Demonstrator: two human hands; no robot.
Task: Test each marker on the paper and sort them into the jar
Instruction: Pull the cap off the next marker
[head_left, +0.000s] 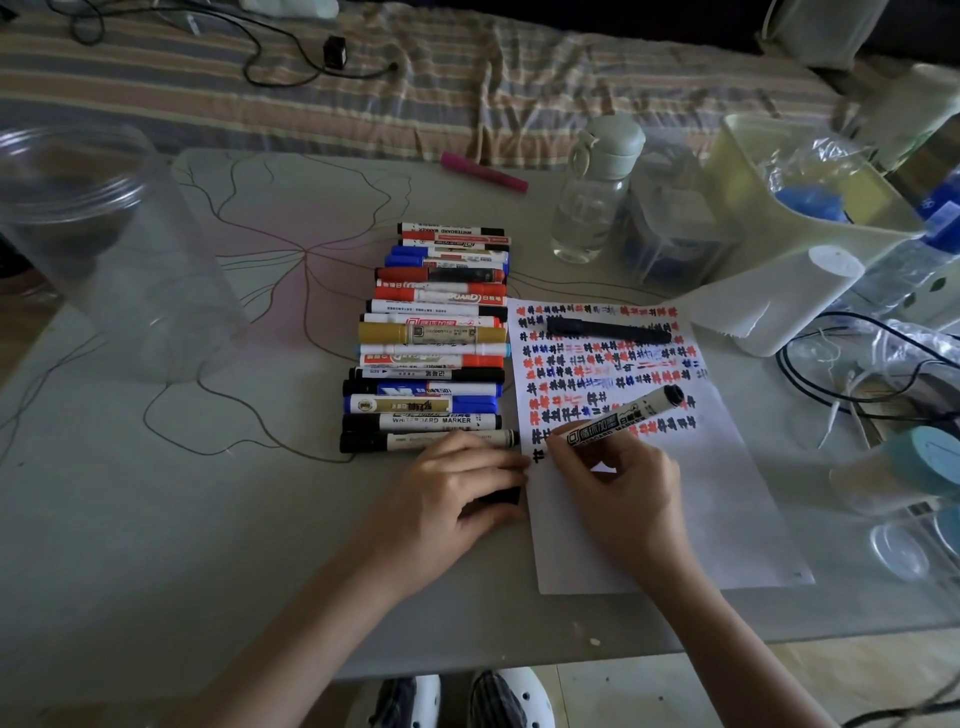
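A white paper (701, 509) lies on the table, its upper half covered with rows of red, blue and black test marks. My right hand (623, 493) grips a black whiteboard marker (628, 415) with its tip down on the paper's left edge. My left hand (452, 499) rests beside the paper and holds a small black cap (501, 494). A row of several markers (431, 338) lies left of the paper. Another black marker (608, 330) lies across the paper's top. A clear plastic jar (104, 249) stands at the far left.
A pink marker (483, 171) lies at the table's far edge. A water bottle (592, 192), a clear box and a pale green bin (810, 244) stand at the back right. Cables, lids and bottles crowd the right edge. A striped cloth lies behind.
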